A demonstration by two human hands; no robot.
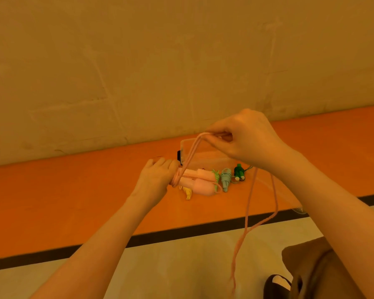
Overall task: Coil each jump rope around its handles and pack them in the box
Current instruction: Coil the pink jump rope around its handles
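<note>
Wall (138,61), plain and pale, fills the upper half of the view behind everything. Tabletop (73,201), orange with a dark front edge, runs across the frame below it. Floor (181,266), pale, lies in front of that edge, with a dark shoe (276,285) at the lower right.

Box (203,156), clear plastic, stands near the back edge of the tabletop, partly hidden by the right hand.

Right hand (246,139) is raised in front of the box; its fingers (222,134) are pinched on a doubled length of pink rope (249,203). From that pinch two strands slant down left to the handles, and the slack hangs down right, past the front edge toward the floor.

Left hand (158,175) is lower, its fingers curled round one end of the pink handles (197,182). The two handles lie side by side, pointing right, held just in front of the box. A few turns of rope sit round them beside the left hand.

Three coiled ropes lie on the tabletop close to the box's front: a yellow one (188,193) under the pink handles, a pale blue one (225,180) just right of them, and a dark green one (239,172) further right. A light green cord (216,173) shows between the pink handles and the blue rope.
</note>
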